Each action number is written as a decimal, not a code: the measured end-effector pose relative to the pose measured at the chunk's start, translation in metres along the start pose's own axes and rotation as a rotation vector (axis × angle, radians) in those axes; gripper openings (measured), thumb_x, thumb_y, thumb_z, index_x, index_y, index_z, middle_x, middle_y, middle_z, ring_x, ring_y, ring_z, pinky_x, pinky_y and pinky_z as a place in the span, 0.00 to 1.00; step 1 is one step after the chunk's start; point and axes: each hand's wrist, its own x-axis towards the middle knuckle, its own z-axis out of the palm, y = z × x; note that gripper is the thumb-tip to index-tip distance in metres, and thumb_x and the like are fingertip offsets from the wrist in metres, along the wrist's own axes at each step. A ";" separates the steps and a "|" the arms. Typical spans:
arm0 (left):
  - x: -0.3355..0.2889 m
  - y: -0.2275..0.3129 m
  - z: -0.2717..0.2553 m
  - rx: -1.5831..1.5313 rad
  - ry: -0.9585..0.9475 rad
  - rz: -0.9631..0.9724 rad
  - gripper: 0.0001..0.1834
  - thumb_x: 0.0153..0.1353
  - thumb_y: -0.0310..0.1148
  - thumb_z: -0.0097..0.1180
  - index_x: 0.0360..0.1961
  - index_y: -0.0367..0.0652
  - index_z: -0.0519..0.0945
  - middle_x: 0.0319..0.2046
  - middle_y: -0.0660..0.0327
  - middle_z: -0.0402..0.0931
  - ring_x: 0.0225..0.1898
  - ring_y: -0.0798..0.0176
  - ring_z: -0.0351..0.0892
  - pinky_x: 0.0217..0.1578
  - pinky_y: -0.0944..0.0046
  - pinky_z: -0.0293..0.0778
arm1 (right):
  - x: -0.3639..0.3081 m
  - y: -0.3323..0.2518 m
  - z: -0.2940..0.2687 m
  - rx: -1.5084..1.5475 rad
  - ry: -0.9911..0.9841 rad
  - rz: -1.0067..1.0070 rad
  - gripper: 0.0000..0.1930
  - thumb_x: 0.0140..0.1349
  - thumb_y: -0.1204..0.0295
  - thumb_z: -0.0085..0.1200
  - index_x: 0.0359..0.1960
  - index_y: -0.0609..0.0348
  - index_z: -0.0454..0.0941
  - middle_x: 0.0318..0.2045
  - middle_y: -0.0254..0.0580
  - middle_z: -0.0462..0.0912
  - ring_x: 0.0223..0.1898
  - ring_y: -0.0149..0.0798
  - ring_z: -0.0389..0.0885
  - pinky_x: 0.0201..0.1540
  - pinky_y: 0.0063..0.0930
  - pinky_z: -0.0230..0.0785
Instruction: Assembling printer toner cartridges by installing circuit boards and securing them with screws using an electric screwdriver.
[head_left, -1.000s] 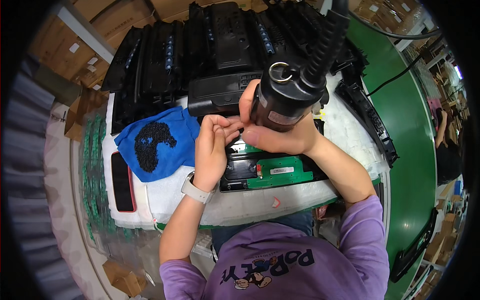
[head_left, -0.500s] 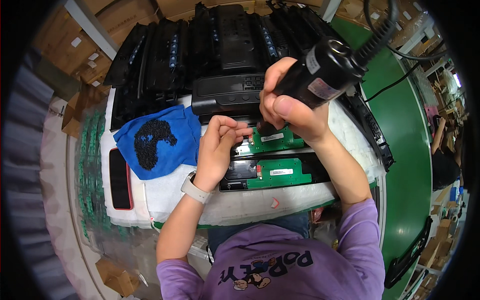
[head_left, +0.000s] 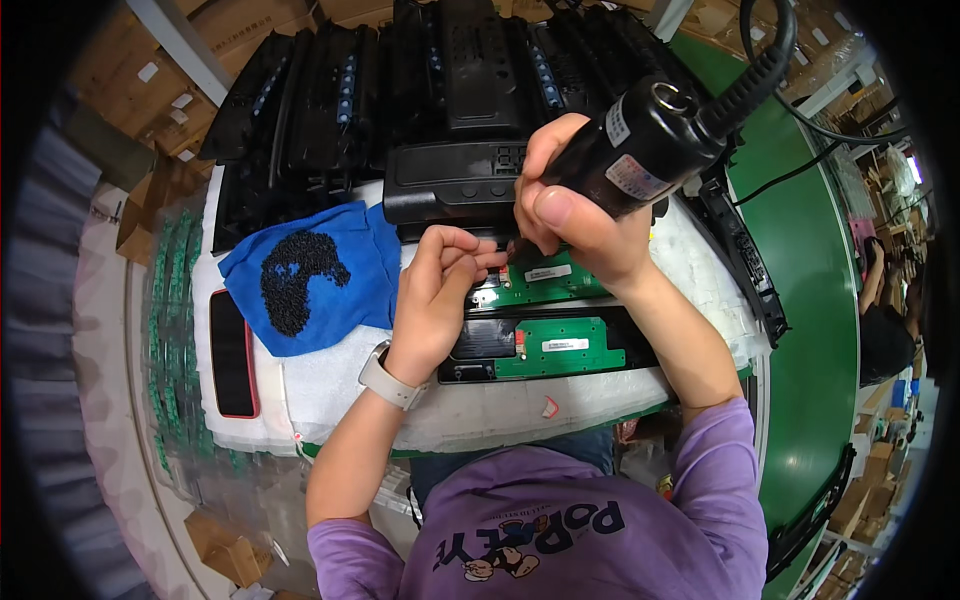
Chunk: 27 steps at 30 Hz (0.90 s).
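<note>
My right hand is wrapped round a black corded electric screwdriver, held tilted with its lower end toward the work. Just left of that end, my left hand has its thumb and fingers drawn together; anything between them is too small or hidden to make out. Beneath both hands lies a green circuit board in a black plastic panel, partly covered by the fingers. Nearer me, a second green circuit board sits in another black panel. The screwdriver's tip is hidden by my fingers.
Left of my hand, a blue cloth bears a heap of tiny black screws. A phone lies at the table's left edge. Many black plastic housings fill the back. A black strip part lies at right; the cord hangs upper right.
The screwdriver and my right hand have shifted slightly left. My left hand keeps nearly the same pose beside the far board. The view has moved a little.
</note>
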 end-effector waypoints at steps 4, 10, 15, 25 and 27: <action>0.000 -0.001 0.000 -0.016 -0.001 0.014 0.06 0.63 0.22 0.39 0.40 0.35 0.66 0.39 0.53 0.77 0.44 0.62 0.79 0.42 0.70 0.71 | 0.000 0.001 0.000 0.006 0.000 -0.004 0.13 0.51 0.72 0.56 0.34 0.63 0.66 0.16 0.36 0.70 0.11 0.26 0.63 0.16 0.19 0.60; 0.001 -0.003 -0.001 -0.020 -0.001 0.002 0.06 0.63 0.21 0.39 0.41 0.35 0.66 0.39 0.52 0.77 0.44 0.61 0.79 0.42 0.69 0.72 | 0.001 0.000 0.007 -0.039 0.022 -0.003 0.11 0.51 0.74 0.56 0.31 0.63 0.67 0.15 0.37 0.71 0.12 0.26 0.66 0.15 0.18 0.60; 0.003 -0.004 -0.001 -0.042 0.001 -0.026 0.07 0.63 0.20 0.39 0.41 0.35 0.66 0.41 0.51 0.76 0.44 0.60 0.79 0.43 0.69 0.72 | 0.004 -0.003 0.012 -0.094 0.030 -0.015 0.10 0.50 0.74 0.58 0.28 0.63 0.68 0.15 0.36 0.72 0.12 0.25 0.68 0.15 0.16 0.59; 0.002 -0.002 -0.001 -0.041 -0.019 -0.032 0.07 0.63 0.19 0.38 0.41 0.36 0.66 0.41 0.51 0.76 0.45 0.61 0.78 0.44 0.69 0.71 | 0.005 0.000 -0.001 0.012 0.015 -0.037 0.10 0.52 0.72 0.55 0.32 0.65 0.68 0.14 0.38 0.71 0.11 0.27 0.67 0.15 0.18 0.59; 0.002 -0.003 -0.002 -0.027 -0.018 -0.027 0.07 0.62 0.19 0.38 0.41 0.35 0.66 0.41 0.51 0.76 0.45 0.61 0.78 0.44 0.69 0.71 | 0.006 -0.002 -0.001 0.015 -0.002 -0.013 0.11 0.52 0.72 0.54 0.32 0.65 0.68 0.14 0.38 0.71 0.11 0.27 0.66 0.15 0.19 0.59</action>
